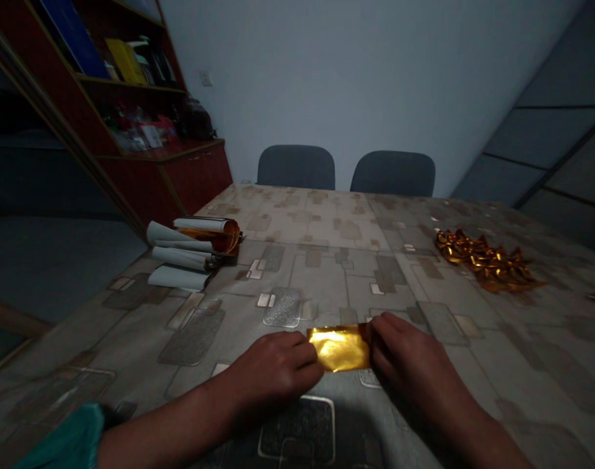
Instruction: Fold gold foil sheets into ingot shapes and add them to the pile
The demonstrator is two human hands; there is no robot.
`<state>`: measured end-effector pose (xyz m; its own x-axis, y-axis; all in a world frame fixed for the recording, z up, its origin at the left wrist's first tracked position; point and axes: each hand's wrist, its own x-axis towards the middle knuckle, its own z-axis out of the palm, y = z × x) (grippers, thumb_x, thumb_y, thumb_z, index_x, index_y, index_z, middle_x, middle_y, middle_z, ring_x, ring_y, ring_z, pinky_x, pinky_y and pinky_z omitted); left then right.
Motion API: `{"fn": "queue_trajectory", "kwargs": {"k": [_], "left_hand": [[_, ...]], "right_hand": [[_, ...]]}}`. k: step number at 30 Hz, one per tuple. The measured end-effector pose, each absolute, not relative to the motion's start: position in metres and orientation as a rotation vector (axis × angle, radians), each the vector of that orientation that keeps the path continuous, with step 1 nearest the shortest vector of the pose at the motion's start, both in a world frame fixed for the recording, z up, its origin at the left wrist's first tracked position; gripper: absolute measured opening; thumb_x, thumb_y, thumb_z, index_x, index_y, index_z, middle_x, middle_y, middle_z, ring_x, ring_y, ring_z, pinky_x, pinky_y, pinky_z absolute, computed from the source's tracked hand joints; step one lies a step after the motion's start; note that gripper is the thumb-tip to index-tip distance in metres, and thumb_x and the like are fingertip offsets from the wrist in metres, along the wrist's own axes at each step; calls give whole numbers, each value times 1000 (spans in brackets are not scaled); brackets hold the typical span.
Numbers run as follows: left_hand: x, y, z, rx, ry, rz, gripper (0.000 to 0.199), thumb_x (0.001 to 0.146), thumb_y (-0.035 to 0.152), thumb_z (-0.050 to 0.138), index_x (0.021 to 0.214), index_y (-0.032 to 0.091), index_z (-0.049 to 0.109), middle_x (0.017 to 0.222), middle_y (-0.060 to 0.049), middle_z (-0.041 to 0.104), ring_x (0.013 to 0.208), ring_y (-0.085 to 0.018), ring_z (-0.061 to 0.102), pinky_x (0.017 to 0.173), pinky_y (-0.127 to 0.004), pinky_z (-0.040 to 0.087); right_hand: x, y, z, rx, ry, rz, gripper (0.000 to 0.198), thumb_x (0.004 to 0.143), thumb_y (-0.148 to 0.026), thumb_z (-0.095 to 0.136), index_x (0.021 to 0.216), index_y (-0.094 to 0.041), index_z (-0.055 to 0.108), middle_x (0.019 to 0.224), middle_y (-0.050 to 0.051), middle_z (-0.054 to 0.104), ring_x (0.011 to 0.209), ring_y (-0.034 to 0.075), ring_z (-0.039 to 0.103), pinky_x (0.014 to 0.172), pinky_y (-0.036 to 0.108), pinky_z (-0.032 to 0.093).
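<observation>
A shiny gold foil paper (340, 348) stretches between my two hands, just above the patterned tablecloth. My left hand (282, 365) pinches its left end, fingers curled together. At the opposite end, my right hand (399, 352) has its fingers closed on the foil paper. The middle of the paper lies fairly flat and catches the light; both ends are partly covered by my fingers.
Curled sheets (184, 257), pale on one side and gold on the other, lie on the table at left. Folded gold foil pieces (487, 260) are grouped at right. Two grey chairs (296, 166) stand beyond the far edge, and a red-brown cabinet (194, 176) rises at back left.
</observation>
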<state>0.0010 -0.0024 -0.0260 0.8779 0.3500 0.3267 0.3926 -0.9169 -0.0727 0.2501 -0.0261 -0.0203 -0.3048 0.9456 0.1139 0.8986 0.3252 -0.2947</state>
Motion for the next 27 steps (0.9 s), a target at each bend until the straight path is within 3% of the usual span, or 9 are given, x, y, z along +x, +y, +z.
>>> {"fn": "queue_trajectory", "kwargs": {"k": [2,4,7,15,20,27], "left_hand": [[2,-2,-26,-2945,-596,-505,22,99,13,44,87,18,62,78,-1,66,70,-15,59,60,-26,47],[2,-1,-27,-3004,-617,-564,24,99,13,42,87,17,62,80,-2,67,71,-15,59,62,-26,48],[1,1,-29,-3119,-726,-649,21,97,12,43,89,16,62,83,-3,67,74,-16,59,66,-26,49],[-5,8,-27,-3280,-857,-902,23,95,9,43,100,14,64,88,-6,69,81,-17,60,74,-27,49],[-8,13,-24,-3215,-977,-724,21,98,18,47,106,15,66,93,-7,70,86,-21,59,77,-32,48],[-8,12,-10,-3199,-1029,-433,21,89,30,63,106,19,67,104,-6,67,95,-24,58,87,-39,43]], "right_hand": [[235,-30,-21,-1428,-2349,399,9,89,-13,53,87,-20,58,89,6,65,79,20,62,68,30,45],[221,-34,-25,-1325,-2371,398,10,82,-19,66,89,-20,59,92,6,67,82,23,62,69,32,46],[209,-35,-35,-1369,-2422,305,15,77,-19,70,87,-20,60,89,6,66,78,23,61,64,32,44],[212,-26,-41,-1334,-2512,114,6,84,-18,64,82,-21,59,83,3,63,68,18,60,57,28,40],[214,-26,-43,-1241,-2525,-12,10,83,-20,68,81,-21,58,82,3,64,69,19,60,58,28,42],[216,-22,-51,-1147,-2536,-173,11,88,-21,67,79,-20,61,77,3,63,69,21,60,60,32,43]]}}
